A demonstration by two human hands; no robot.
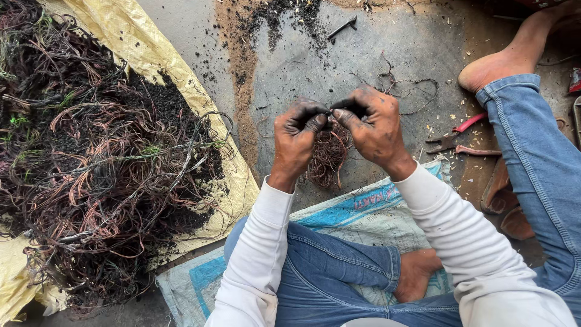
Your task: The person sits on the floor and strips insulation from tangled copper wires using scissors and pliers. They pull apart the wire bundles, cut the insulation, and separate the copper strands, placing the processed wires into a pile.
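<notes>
Fingers (pixel 315 121): both hands (pixel 296 142) pinched shut on 1 thin dark wire (pixel 331 111).
Wire: likely light, springy, sooty; grip close beside the bared end.
Bundle (pixel 328 156): stripped copper, just below the hands.

Tangled bundle of thin copper wire (pixel 328 156) (reddish, sooty) hanging below pinching fingertips, above the floor.

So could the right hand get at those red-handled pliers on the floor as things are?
Probably yes: the pliers lie on bare floor just right of the right hand, nothing between. But that hand and the left hand are pinching a wire.
</notes>
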